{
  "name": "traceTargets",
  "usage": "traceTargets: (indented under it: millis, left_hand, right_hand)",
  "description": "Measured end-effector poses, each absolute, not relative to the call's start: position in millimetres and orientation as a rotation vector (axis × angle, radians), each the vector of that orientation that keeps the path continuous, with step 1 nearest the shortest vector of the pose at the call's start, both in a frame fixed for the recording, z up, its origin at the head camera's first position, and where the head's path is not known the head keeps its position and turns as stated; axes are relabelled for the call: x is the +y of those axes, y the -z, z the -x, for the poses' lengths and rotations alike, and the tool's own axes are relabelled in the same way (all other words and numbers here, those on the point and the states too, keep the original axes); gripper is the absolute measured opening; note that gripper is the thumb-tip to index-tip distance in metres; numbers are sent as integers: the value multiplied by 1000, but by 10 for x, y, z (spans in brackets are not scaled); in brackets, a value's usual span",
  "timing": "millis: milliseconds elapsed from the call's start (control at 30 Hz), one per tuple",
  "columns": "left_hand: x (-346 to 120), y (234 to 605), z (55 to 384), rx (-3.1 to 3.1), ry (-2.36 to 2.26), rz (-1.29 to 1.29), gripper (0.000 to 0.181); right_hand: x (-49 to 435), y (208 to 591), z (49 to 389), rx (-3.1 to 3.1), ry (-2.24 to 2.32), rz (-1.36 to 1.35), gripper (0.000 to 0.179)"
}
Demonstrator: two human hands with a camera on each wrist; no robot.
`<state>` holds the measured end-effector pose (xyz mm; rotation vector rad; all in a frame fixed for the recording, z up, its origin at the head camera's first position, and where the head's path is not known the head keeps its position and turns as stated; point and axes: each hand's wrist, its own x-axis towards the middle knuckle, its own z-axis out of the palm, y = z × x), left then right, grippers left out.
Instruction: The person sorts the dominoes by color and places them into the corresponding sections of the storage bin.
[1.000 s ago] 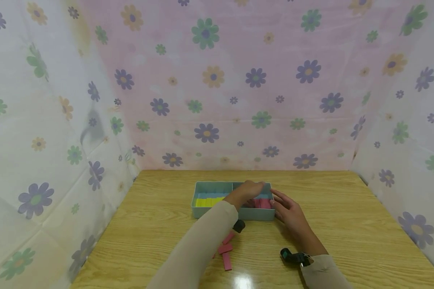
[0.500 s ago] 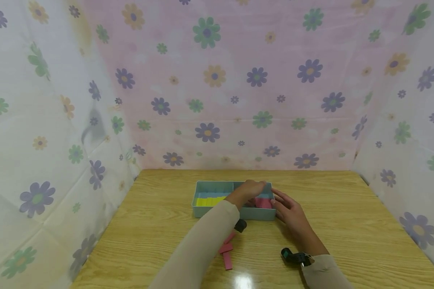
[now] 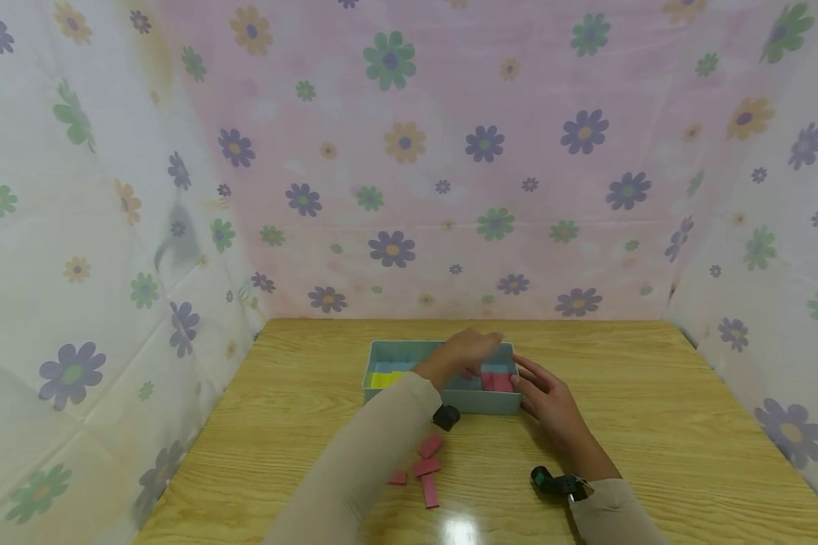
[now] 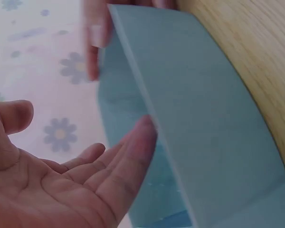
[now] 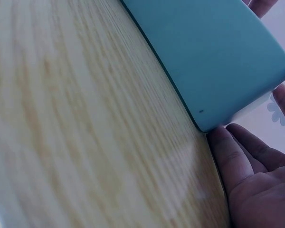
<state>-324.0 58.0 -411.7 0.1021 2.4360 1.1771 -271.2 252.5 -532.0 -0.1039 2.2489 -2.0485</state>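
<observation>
A pale blue-green divided box (image 3: 484, 402) stands on the wooden table. My left hand (image 3: 462, 353) hovers over its right compartment with fingers loosely extended; in the left wrist view the palm shows nothing held, and the fingertips (image 4: 143, 137) are right at the box rim. Pink flat blocks (image 3: 497, 381) lie at the right end of that compartment. Yellow blocks (image 3: 385, 380) line the left compartment, partly behind my left sleeve. My right hand (image 3: 551, 401) touches the box's right end from outside; in the right wrist view its fingers (image 5: 230, 159) reach the bottom corner.
Several loose pink blocks (image 3: 426, 467) lie on the table (image 3: 300, 409) in front of the box, partly beside my left sleeve. Black wrist cameras (image 3: 552, 483) project from the forearms. A flowered cloth (image 3: 423, 189) surrounds the table at the back and sides.
My left hand has lifted slightly and shifted a little left, away from the pink blocks in the box. More of the loose blocks now show beside the sleeve. The right hand stays at the box end.
</observation>
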Motion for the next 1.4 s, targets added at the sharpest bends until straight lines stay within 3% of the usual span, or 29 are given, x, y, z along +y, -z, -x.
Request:
traceTargets:
  millis: [267,467,700,833,1400]
  left_hand:
    - [364,3955,3193,2387,-1263,-214,63]
    - [124,3933,3152,2416,-1340,-296,69]
    - [-165,3908,2958,2460,-1402,-323,63]
    - [-332,3959,2801,2481,-1437,-337,53]
    - [-830,4373,2423,2471,-1584,-348,44]
  right_hand:
    - [2526,5325,2722,2261,2051,101,56]
    - [2512,5325,2714,2275,2029,85,54]
    - [2520,5305,2691,2259,2027,82,56]
    - [2519,5288,2685,2265,2017,90,56]
    - [2515,5281,2684,2286,1995,83,58]
